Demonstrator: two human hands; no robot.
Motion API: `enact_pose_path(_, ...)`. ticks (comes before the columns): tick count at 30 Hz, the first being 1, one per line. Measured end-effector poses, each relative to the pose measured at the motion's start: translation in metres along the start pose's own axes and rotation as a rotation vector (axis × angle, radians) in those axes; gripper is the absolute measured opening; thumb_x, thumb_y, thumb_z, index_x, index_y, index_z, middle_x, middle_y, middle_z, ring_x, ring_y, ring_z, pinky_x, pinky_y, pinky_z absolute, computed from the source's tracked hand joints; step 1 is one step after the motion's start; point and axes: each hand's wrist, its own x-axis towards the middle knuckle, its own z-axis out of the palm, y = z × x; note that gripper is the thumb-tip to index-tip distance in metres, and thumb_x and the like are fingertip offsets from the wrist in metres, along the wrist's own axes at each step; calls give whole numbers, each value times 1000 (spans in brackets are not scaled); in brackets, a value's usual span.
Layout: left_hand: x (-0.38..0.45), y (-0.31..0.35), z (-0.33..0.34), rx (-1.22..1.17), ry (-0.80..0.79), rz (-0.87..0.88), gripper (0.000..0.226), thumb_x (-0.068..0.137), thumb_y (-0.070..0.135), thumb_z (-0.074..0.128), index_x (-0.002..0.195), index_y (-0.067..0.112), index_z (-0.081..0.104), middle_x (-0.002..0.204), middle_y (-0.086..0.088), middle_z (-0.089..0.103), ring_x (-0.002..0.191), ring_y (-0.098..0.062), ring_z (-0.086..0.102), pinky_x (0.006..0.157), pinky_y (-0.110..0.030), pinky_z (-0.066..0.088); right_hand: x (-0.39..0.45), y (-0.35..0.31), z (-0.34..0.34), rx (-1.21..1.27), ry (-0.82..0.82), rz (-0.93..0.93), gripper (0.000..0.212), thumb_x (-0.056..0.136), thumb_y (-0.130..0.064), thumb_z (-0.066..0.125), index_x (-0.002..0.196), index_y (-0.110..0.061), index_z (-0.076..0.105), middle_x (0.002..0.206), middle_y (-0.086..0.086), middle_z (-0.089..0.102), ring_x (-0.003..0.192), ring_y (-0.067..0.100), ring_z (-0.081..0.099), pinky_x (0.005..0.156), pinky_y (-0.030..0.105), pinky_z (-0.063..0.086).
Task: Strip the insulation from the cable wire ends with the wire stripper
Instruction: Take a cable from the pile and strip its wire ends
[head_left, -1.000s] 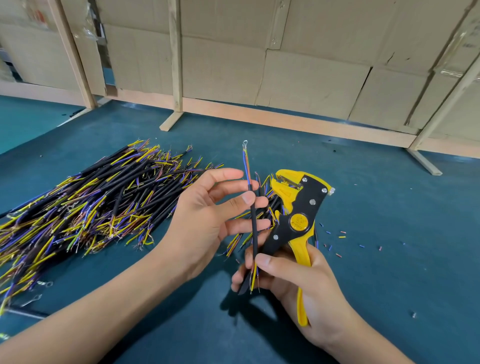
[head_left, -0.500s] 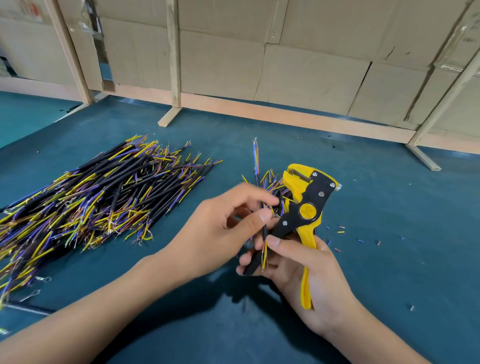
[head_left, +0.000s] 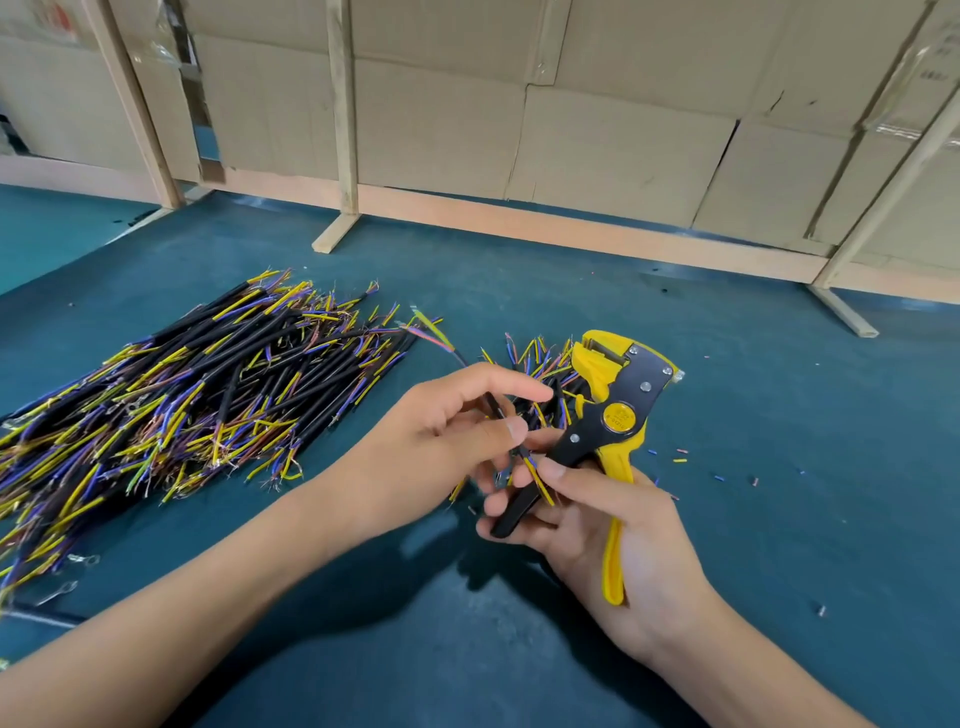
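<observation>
Left hand (head_left: 447, 426) pinches a short black cable (head_left: 496, 408) between thumb and forefinger, palm turned to the right, the other fingers curled loosely beneath. That cable slants from its frayed coloured end up and to the left, above the forefinger, down to yellow and blue wire ends just beside the right thumb. Right hand (head_left: 597, 519) lies palm up beneath it, wrapped round the handles of the yellow and black wire stripper (head_left: 613, 415), its thumb pressing across the black handle. The tool's head points up and away, held above the worktop (head_left: 779, 441). Both forearms reach in from the bottom edge, the left crossing from the lower left corner. Behind the hands sits a small heap of cables (head_left: 535, 358); a far larger pile (head_left: 171, 400) spreads to the left. Small coloured insulation scraps (head_left: 680, 460) dot the teal surface right of the stripper. Cardboard sheets (head_left: 597, 130) on wooden battens close off the back.
</observation>
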Motion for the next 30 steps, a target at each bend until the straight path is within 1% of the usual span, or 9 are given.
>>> enact_pose_path(2, 0, 0, 1, -29, -6, -19, 31, 95, 9, 50, 121, 18, 65, 82, 0, 52, 71, -29, 60, 64, -33, 51, 1, 1, 0, 3, 38, 7, 19, 76, -4, 71, 94, -2, 71, 83, 22, 62, 73, 43, 65, 73, 54, 57)
enact_pose_path(5, 0, -2, -1, 27, 1, -22, 38, 104, -4, 39, 121, 20, 63, 81, 5, 49, 74, -32, 62, 69, -35, 53, 2, 3, -1, 31, 86, 6, 25, 77, -1, 73, 101, -3, 67, 91, 27, 64, 75, 43, 64, 74, 53, 57)
enact_pose_path(8, 0, 1, -6, 139, 15, -12, 40, 102, -7, 41, 121, 22, 62, 86, 3, 49, 69, -25, 65, 75, -31, 56, 1, 4, -2, 20, 104, -3, 30, 78, 0, 72, 107, 0, 64, 99, 33, 64, 76, 44, 64, 74, 52, 58)
enact_pose_path(13, -2, 7, -8, 204, -71, -50, 38, 103, -4, 34, 119, 22, 56, 87, -11, 49, 68, -31, 66, 80, -48, 56, 0, 4, 0, -14, 79, -18, 24, 74, 3, 72, 97, -2, 69, 90, 31, 65, 72, 43, 64, 73, 53, 58)
enact_pose_path(16, -2, 10, -10, 218, -97, -69, 33, 95, 17, 40, 120, 33, 55, 90, -10, 48, 67, -27, 63, 74, -44, 53, -1, 2, 1, -85, 18, -12, 20, 76, 3, 72, 94, -5, 69, 88, 32, 65, 71, 42, 64, 74, 54, 57)
enact_pose_path(18, -2, 10, -12, 204, -114, -88, 34, 92, 21, 45, 120, 38, 55, 90, -3, 49, 65, -23, 58, 68, -36, 50, -3, 3, 2, -96, 18, -9, 22, 76, 4, 72, 96, -4, 68, 84, 30, 65, 69, 42, 64, 72, 54, 57)
enact_pose_path(23, -4, 16, -22, 69, -223, -139, 43, 94, 14, 67, 132, 29, 53, 90, 0, 62, 61, -19, 57, 60, -23, 47, -5, 1, 2, -57, 32, -15, 23, 76, 3, 71, 98, -1, 68, 82, 28, 61, 67, 42, 65, 72, 56, 57)
enact_pose_path(28, -6, 22, -27, 54, -305, -180, 52, 88, 5, 72, 132, 27, 55, 95, -7, 66, 73, -28, 60, 62, -27, 47, -5, -5, 3, -62, 9, -50, 20, 77, 3, 70, 96, -3, 66, 80, 25, 62, 65, 39, 63, 71, 54, 57)
enact_pose_path(30, -6, 25, -26, 84, -310, -168, 50, 89, 4, 70, 131, 26, 54, 92, -8, 69, 69, -25, 59, 61, -26, 47, -6, -5, 3, -71, 13, -58, 19, 77, 3, 71, 94, -4, 67, 78, 25, 63, 64, 39, 63, 70, 53, 57)
